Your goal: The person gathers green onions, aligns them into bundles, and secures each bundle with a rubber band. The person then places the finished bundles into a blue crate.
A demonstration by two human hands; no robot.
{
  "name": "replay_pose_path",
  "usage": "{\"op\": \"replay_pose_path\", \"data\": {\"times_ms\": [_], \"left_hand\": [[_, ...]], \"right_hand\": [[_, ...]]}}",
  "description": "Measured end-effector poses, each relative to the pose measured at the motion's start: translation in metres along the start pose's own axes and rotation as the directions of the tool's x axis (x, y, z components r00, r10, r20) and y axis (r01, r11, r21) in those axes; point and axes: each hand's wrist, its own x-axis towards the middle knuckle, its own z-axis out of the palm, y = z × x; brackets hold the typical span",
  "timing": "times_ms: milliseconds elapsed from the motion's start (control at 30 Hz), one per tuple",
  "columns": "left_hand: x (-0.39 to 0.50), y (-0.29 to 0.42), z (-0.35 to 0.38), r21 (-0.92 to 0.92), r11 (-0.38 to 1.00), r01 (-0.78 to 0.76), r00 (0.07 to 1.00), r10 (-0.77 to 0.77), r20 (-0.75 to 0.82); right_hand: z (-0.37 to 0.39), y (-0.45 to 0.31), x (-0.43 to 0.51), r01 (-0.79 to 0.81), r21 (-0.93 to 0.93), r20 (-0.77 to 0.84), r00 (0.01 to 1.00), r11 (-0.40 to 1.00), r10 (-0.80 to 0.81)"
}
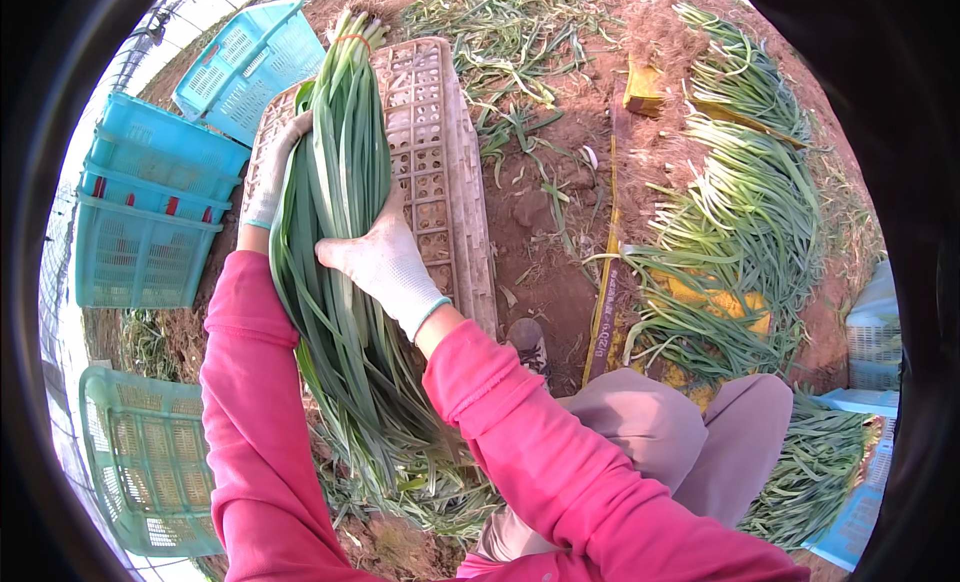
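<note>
A large bundle of leafy green stalks (341,169), which look like garlic greens or Chinese chives, lies across the upturned pale plastic crates (420,131). An orange-red band (354,39) circles its pale root end at the top. My left hand (276,173), in a whitish work glove, grips the bundle's left side; its fingertips are partly hidden by the leaves. My right hand (384,259), gloved the same way, holds the right side with the thumb laid over the leaves. Below both hands the long leaf ends hang loosely towards my lap.
Turquoise crates (150,207) stand stacked at the left, with a green basket (146,462) below them. Loose stalks (742,207) lie on yellow sacking (611,304) to the right. A blue crate (855,499) at lower right holds more greens. Leaf scraps (517,41) litter the soil.
</note>
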Motion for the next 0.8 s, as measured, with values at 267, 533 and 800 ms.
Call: {"op": "replay_pose_path", "data": {"times_ms": [267,533,800], "left_hand": [[0.044,-0.021,0.004,0.257,0.962,0.089,0.993,-0.105,0.048],[-0.032,0.001,0.007,0.566,0.824,0.028,0.999,-0.004,-0.043],[-0.129,0.017,0.008,0.482,0.857,0.182,0.982,-0.139,-0.124]], "right_hand": [[-0.008,0.004,0.042,-0.177,-0.232,-0.062,0.984,0.956,0.168],[-0.003,-0.016,0.035,-0.241,-0.230,-0.040,0.970,0.943,0.239],[0.009,-0.024,-0.020,-0.144,-0.529,-0.081,0.990,0.836,0.118]]}}
